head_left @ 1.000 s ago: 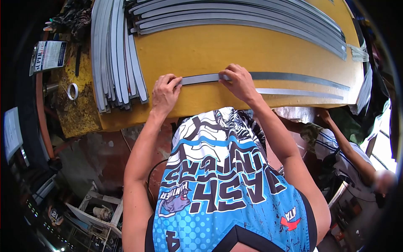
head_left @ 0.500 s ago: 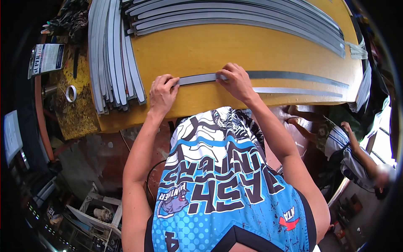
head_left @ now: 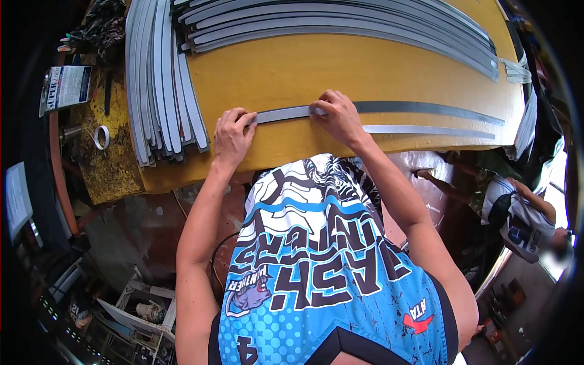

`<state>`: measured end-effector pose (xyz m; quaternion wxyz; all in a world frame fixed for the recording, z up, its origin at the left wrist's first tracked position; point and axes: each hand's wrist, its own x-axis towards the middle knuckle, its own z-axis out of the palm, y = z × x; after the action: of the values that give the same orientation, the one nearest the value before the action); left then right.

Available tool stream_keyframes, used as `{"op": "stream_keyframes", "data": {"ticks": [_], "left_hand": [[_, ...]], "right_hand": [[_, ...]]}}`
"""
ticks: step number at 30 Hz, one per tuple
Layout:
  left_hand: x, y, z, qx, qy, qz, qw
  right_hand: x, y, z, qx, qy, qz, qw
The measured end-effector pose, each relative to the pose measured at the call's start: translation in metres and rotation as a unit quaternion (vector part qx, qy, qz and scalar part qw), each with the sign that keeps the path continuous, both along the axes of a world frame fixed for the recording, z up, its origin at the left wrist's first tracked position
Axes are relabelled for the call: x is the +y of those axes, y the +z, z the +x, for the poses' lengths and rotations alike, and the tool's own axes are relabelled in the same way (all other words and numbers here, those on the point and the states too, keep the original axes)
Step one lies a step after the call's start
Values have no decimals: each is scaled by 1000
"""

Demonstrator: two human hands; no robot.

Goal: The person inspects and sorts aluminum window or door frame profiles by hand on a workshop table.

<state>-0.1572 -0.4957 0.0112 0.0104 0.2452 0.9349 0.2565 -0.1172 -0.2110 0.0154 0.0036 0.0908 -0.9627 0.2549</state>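
A long grey strip [head_left: 420, 110] lies flat along the near part of the yellow table [head_left: 316, 67]. My left hand [head_left: 232, 135] pinches its left end between thumb and fingers. A short way to the right, my right hand [head_left: 336, 117] presses its fingertips on the same strip. A second, thinner grey strip [head_left: 432, 131] lies just below it near the table's front edge.
Stacks of grey strips lie at the table's left side [head_left: 159, 79] and along its far side [head_left: 340, 24]. A tape roll [head_left: 101, 137] and a printed packet [head_left: 64, 88] sit on the left bench. Another person [head_left: 517, 213] moves at the right, below the table.
My hands stay on the strip, almost unmoved. The person at the right has shifted further right and turned.
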Motion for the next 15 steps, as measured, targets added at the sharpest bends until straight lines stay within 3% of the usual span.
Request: {"op": "stream_keyframes", "data": {"ticks": [15], "left_hand": [[18, -9, 6, 34, 20, -20, 999]], "right_hand": [[-2, -3, -2, -2, -3, -12, 1000]]}}
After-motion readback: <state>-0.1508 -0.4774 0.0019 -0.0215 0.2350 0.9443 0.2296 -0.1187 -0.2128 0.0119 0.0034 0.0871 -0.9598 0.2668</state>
